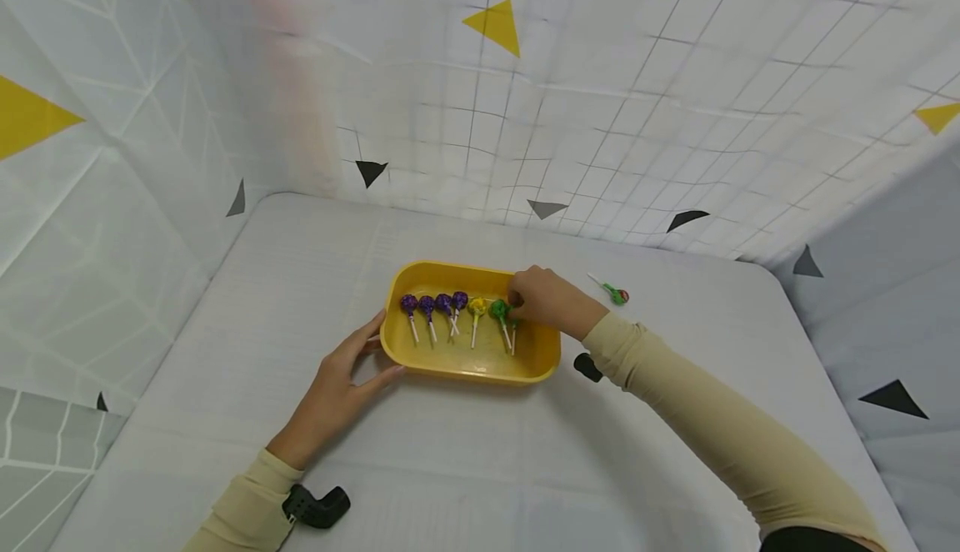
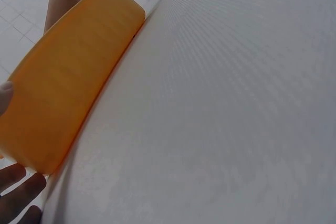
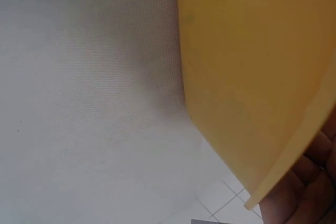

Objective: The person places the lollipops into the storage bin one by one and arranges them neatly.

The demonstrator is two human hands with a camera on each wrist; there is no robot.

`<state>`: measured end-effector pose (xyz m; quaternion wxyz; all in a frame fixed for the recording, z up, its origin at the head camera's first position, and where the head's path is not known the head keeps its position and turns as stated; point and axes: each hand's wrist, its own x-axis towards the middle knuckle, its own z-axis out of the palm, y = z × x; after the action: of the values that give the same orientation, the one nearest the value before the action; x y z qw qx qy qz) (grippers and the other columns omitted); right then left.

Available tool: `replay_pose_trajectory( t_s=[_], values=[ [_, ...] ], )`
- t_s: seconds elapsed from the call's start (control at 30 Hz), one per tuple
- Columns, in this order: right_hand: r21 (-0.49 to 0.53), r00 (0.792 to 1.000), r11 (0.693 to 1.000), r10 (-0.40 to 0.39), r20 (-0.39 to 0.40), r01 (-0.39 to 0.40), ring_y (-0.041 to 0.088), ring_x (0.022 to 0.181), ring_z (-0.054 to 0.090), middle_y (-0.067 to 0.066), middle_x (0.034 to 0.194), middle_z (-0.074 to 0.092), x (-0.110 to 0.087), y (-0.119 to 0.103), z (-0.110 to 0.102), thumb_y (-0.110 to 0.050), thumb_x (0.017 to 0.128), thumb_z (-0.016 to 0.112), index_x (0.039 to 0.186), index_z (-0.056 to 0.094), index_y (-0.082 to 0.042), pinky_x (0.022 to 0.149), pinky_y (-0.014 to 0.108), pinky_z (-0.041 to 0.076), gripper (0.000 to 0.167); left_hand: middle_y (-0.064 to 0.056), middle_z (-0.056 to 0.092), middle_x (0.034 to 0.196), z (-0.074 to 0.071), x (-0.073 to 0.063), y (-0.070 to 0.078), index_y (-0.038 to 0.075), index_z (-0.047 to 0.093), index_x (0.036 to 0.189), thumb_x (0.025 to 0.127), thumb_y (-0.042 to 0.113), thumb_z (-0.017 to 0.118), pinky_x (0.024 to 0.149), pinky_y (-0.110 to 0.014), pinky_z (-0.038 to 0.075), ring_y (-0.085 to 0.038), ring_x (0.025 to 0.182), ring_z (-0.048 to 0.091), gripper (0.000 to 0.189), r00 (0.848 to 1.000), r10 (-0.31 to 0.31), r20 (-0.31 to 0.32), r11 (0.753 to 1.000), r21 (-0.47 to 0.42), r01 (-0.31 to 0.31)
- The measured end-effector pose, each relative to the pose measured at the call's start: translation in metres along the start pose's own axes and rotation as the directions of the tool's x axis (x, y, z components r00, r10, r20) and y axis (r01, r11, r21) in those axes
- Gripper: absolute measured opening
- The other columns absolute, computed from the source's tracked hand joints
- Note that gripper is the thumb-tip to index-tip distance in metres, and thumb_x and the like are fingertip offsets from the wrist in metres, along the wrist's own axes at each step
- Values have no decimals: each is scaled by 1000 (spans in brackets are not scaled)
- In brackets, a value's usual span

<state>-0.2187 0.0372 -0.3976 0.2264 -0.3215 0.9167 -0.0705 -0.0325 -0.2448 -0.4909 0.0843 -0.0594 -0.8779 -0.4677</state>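
A yellow tray (image 1: 450, 368) holds a row of lollipops with white sticks. Several purple lollipops (image 1: 427, 305) lie on the left, then a yellow lollipop (image 1: 477, 308) and a green lollipop (image 1: 499, 309). My left hand (image 1: 337, 385) holds the tray's left end, thumb on the near side and fingers at the end wall. Over the tray's right end, my right hand (image 1: 551, 298) reaches in with curled fingers. It pinches a second green lollipop, whose head is mostly hidden behind the fingers. In the right wrist view the tray's wall (image 3: 252, 77) blocks sight of the fingertips.
One green-and-red lollipop (image 1: 617, 294) lies on the white table (image 1: 450, 469) outside the tray, beyond my right forearm. White cloth walls (image 1: 600, 118) with grid lines and coloured triangles stand behind and at both sides.
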Motion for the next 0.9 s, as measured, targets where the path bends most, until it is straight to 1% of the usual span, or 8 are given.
replay_pose_trajectory(
  t_s=[0.2,0.33,0.5,0.63,0.73,0.9],
  values=[
    [3,1000,1000,1,1,-1,16,72,61,6,89,74,-1,0,0,-16,95,77,97,76,-3,69,24,59,13,-6,43,163,-1,-1,1,24,30,164,92,34,79,120,-43,43,-24,133,60,87,1000,5,3,1000,-12,-5],
    [-1,1000,1000,5,-2,-5,16,73,61,6,90,74,-2,0,-1,-17,94,77,100,77,-3,70,25,60,15,-6,44,163,-1,-1,1,24,30,164,92,33,79,120,-43,43,-24,133,61,87,1000,6,2,1000,-2,-6],
    [-21,999,1000,-5,-33,4,17,75,60,7,91,73,-4,2,-2,-18,94,77,103,76,-3,71,26,58,17,-5,44,163,-1,-1,2,24,31,164,92,33,80,121,-41,43,-21,133,60,87,1000,-8,7,1000,-3,9],
    [-20,999,1000,2,-54,-3,19,80,61,8,96,73,-8,2,-4,-19,95,77,107,76,-3,75,29,60,20,-3,42,164,-2,-1,3,25,30,164,93,36,79,121,-40,43,-19,134,59,87,1000,-22,15,1000,-10,22],
    [-1,997,1000,6,-77,-6,20,85,65,9,102,75,-13,2,-6,-20,95,77,109,76,-3,81,32,64,22,-4,43,164,-2,-1,3,24,30,164,92,35,79,121,-40,43,-20,134,60,88,1000,-15,13,1000,-2,15],
    [48,993,999,-6,-120,12,20,90,70,10,106,77,-20,6,-9,-20,94,78,110,77,-3,83,35,66,23,-6,42,164,-1,-1,3,22,30,164,92,32,80,121,-42,43,-23,134,60,88,1000,1,10,1000,1,-1]
  ],
)
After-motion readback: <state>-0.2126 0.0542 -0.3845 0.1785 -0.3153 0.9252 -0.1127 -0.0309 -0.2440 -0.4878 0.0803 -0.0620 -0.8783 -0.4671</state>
